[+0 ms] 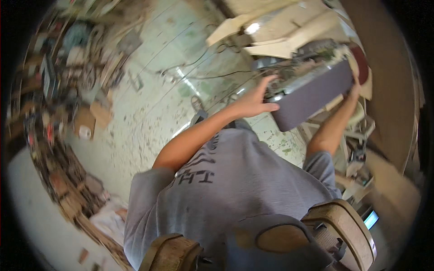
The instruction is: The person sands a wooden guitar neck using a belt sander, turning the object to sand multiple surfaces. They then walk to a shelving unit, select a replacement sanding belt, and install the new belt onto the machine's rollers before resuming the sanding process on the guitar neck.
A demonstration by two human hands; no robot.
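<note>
A belt sander (312,92) with a long dark grey belt and dusty metal body sits at upper right, among pale wood pieces. My left hand (257,97) is at its left end, thumb and fingers spread apart, the thumb against or just beside the belt's corner; whether it touches cannot be told for sure. My right hand (354,83) grips the far right end of the sander, its fingers partly hidden and blurred. A dark red round disc (361,63) shows just behind that hand.
Pale cut boards (307,27) are piled behind the sander. Cables (208,74) cross the tiled floor (149,113). Scrap wood and clutter (77,81) line the left side. A brown panel (389,90) stands at the right. A small lit screen (370,219) shows at lower right.
</note>
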